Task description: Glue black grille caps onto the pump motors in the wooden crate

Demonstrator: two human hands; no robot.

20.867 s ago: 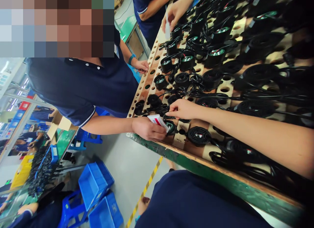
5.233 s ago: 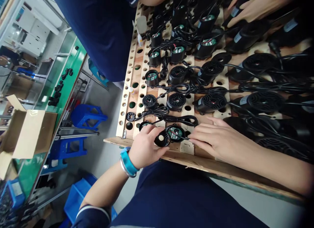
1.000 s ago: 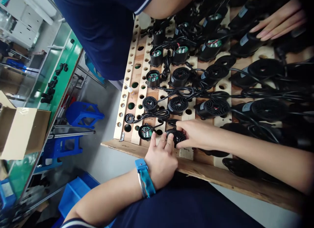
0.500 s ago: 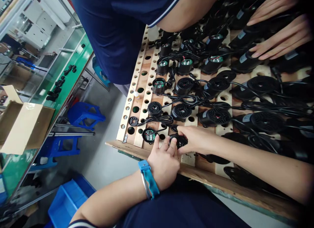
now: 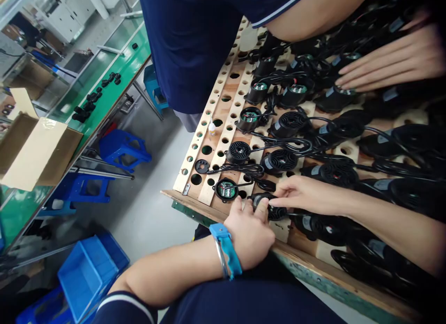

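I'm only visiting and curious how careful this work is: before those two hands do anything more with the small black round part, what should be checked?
1. Left hand and right hand both on the black round unit: ok.
2. Its grille cap seated flat: cannot tell, fingers cover it.
3. Unit resting on the wooden board: ok.
4. Cord loop clear of the fingers: not ok, it lies right beside them.
5. Co-worker's hand far off: ok.
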